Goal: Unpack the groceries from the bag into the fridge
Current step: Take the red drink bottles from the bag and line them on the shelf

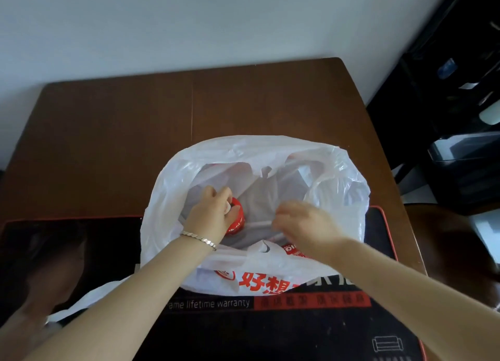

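Note:
A white plastic grocery bag (pixel 338 176) with red printed characters stands open on the table. My left hand (pixel 209 214), a silver bracelet at its wrist, reaches into the bag, and its fingers curl round the top of a red can or jar (pixel 237 221). My right hand (pixel 303 225) is blurred over the bag's mouth and pinches a white fold or handle of the bag at its near rim. A red-and-white label shows through the plastic below the right hand. The rest of the bag's contents are hidden under white plastic.
The bag sits on a black mat with a red border (pixel 270 331) on a dark brown wooden table (pixel 121 133) against a pale wall. Dark shelves with boxes and a printer-like device (pixel 468 155) stand to the right.

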Demonstrator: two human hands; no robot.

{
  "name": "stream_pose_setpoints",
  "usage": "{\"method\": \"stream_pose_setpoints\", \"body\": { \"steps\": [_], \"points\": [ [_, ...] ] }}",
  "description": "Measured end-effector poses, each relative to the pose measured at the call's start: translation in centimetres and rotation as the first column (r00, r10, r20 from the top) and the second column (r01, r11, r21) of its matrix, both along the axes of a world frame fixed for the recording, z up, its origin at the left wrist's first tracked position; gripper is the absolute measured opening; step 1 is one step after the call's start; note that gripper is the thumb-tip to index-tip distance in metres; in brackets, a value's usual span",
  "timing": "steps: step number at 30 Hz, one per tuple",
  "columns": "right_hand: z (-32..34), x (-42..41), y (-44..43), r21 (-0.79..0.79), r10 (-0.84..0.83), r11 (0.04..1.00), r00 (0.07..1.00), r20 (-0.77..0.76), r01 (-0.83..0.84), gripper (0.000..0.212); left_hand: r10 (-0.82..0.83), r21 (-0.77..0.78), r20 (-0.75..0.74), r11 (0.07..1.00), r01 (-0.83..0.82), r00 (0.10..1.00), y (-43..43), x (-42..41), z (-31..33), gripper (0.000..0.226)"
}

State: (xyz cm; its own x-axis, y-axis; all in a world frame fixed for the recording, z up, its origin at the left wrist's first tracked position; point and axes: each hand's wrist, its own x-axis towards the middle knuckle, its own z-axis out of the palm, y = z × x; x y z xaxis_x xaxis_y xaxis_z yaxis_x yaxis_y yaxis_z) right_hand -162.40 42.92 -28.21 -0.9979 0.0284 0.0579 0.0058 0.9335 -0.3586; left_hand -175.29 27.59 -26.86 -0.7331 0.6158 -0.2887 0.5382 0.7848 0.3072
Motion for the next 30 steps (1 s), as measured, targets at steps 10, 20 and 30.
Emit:
{"method": "stream_pose_setpoints", "body": {
  "steps": [10, 20, 30],
  "points": [
    [0.1, 6.2, -5.1, 0.066, 0.224, 0.926, 0.681, 0.697, -0.373, 0.033, 0.029, 0.073, -0.027, 0.997, -0.027, 0.999, -0.3, 0.4, -1.0, 0.022],
    [-1.6, 6.6, 1.7, 0.201, -0.28, 0.959, 0.763, 0.582, 0.199, 0.058, 0.006, 0.052, -0.033, 0.999, -0.005, 0.999, -0.6, 0.6, -0.8, 0.024],
    [-0.4, 7.6, 3.8, 0.083, -0.233, 0.967, 0.712, 0.662, 0.239, 0.04, -0.019, 0.04, -0.061, 0.999, 0.022, 0.998, -1.2, 0.8, -1.0, 0.025]
  ]
}}
